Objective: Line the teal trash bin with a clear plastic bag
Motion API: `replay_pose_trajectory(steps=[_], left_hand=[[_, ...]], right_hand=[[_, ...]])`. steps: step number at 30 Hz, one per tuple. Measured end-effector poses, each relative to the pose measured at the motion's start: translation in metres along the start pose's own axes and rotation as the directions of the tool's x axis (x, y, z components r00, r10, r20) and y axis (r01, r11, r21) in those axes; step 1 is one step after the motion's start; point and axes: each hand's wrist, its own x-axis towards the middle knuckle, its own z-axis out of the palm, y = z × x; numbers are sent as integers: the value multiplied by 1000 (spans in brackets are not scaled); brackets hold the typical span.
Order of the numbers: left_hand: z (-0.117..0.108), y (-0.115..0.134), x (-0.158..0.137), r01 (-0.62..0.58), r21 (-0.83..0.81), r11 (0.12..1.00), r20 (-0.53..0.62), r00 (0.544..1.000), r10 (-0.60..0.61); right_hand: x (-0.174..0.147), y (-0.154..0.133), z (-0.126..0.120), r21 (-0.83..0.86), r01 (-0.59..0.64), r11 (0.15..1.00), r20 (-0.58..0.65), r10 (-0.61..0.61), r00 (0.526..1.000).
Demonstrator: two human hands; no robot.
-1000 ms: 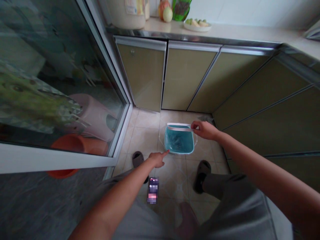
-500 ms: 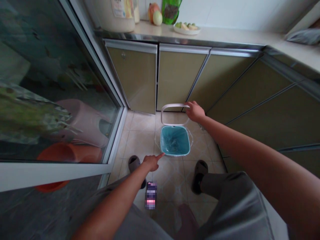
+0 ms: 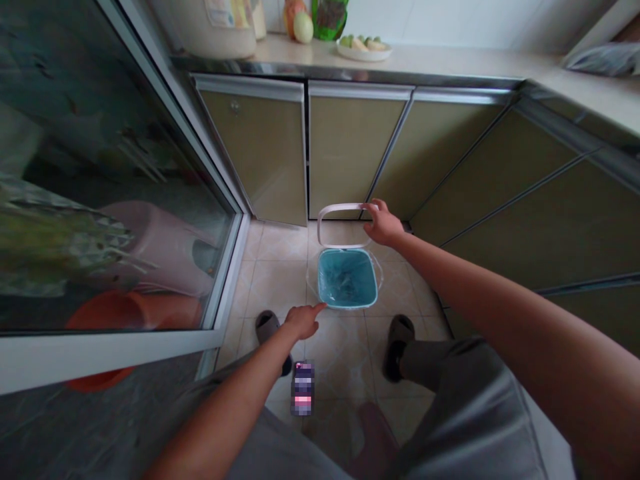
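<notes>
A teal trash can (image 3: 347,279) lined with a clear plastic bag stands on the tiled floor, with the bag's loose edges hanging outside its rim. Just beyond it, my right hand (image 3: 384,224) grips the right side of a pale rounded-square rim ring (image 3: 319,230). The ring is held apart from the can's top, on its far side. My left hand (image 3: 303,322) is at the near left corner of the can; its index finger stretches to the rim while the other fingers curl in. Nothing shows in the left hand.
A phone (image 3: 303,388) with a blurred screen lies low in view, left of centre. My slippered feet (image 3: 399,347) flank the can. Cabinets (image 3: 357,147) stand behind and right, a glass sliding door (image 3: 227,267) left. The counter bears a plate of fruit (image 3: 364,52).
The view has shifted slightly, moving the whole scene a little left and up. Both hands keep nearly the same places, the right still on the ring, the left index finger at the can's rim.
</notes>
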Motion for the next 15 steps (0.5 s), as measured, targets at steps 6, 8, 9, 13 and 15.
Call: replay_pose_trajectory(steps=[6, 8, 9, 13, 15], left_hand=[[2, -6, 9, 15, -185, 983, -97, 995, -33], [4, -12, 16, 40, -270, 962, -152, 985, -83], [6, -16, 21, 52, -320, 946, -174, 978, -113], [20, -40, 48, 117, -542, 832, -189, 948, -256], [28, -53, 63, 167, -647, 744, -149, 930, -337]], right_hand=[[-4, 8, 8, 93, 13, 996, -29, -10, 1000], [-7, 11, 12, 129, 17, 992, -53, -11, 999], [-8, 13, 13, 147, 17, 989, -66, -8, 998], [-15, 19, 18, 223, 39, 974, -139, -8, 990], [-20, 28, 25, 279, 38, 959, -214, 24, 977]])
